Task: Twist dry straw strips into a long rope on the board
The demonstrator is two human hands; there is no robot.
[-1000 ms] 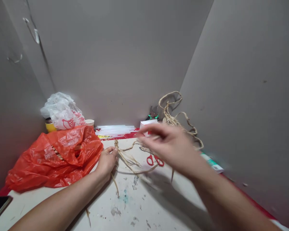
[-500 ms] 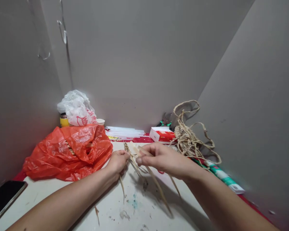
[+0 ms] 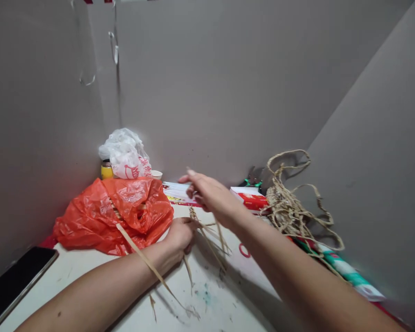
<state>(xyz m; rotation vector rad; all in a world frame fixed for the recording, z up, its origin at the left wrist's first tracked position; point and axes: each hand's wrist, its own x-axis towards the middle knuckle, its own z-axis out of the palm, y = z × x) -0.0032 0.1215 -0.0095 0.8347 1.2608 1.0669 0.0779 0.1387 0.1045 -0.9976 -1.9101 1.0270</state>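
Plain grey walls [image 3: 207, 92] enclose a white desk [image 3: 78, 267], its top marked with teal and dark smudges. A crumpled red bag [image 3: 86, 221] fills the far left corner; a rope tangle [image 3: 290, 207] lies at the far right corner. The right hand [image 3: 212, 191] is raised toward the far edge, its grip loosely uncurled. The left hand [image 3: 180, 234] pinches a straw braid [image 3: 192, 213] near that edge's middle.
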